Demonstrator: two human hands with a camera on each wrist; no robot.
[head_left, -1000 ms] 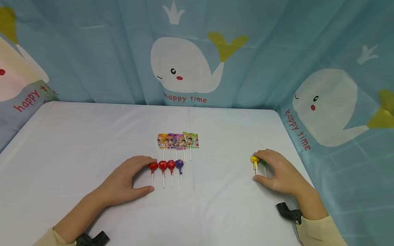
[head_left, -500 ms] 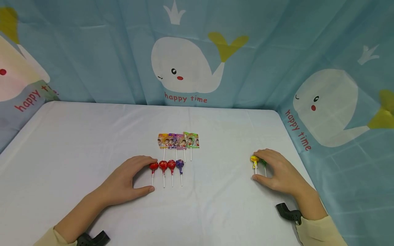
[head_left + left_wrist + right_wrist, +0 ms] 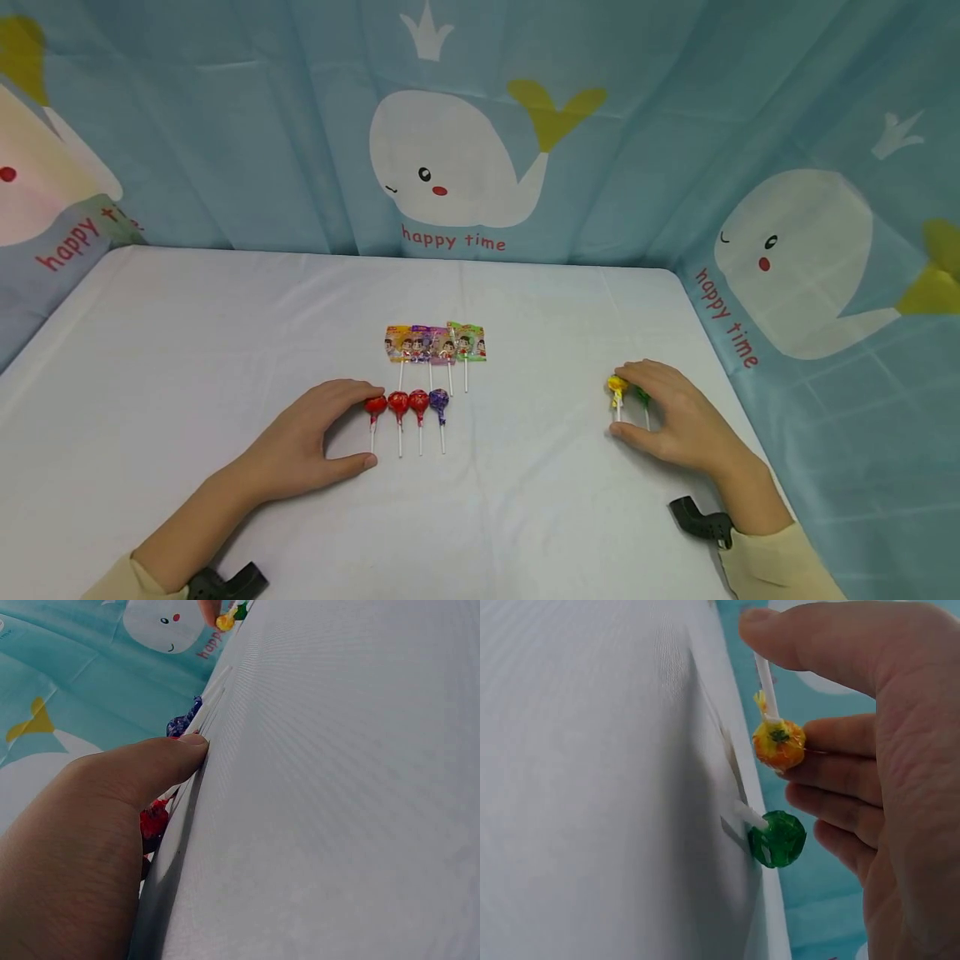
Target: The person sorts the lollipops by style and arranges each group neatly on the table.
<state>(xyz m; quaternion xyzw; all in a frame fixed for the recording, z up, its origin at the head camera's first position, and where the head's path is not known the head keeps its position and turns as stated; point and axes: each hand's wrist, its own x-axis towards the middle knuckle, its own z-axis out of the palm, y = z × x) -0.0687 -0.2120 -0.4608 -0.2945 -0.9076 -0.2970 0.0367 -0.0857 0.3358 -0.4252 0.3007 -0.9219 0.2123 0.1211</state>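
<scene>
My left hand (image 3: 309,433) rests on the table around the leftmost red lollipop (image 3: 374,406), its fingertips at the candy's head and its thumb near the stick's end. Beside it lie two more red lollipops, one (image 3: 398,402) and another (image 3: 418,402), then a purple lollipop (image 3: 438,401). Far to the right, my right hand (image 3: 678,417) pinches a yellow lollipop (image 3: 779,745) lengthwise: thumb at the stick's end, fingers against the head. A green lollipop (image 3: 778,838) sits under the curve of that hand, next to the fingers.
Behind the row of round lollipops lie several flat-wrapped lollipops (image 3: 468,342), overlapping side by side with sticks toward me. A white cloth (image 3: 525,500) covers the table. Blue whale-print curtains (image 3: 637,125) hang along its back and sides.
My right hand has shifted slightly left and away from me, and the yellow lollipop has moved with it. The green lollipop, the left hand and the row stay put.
</scene>
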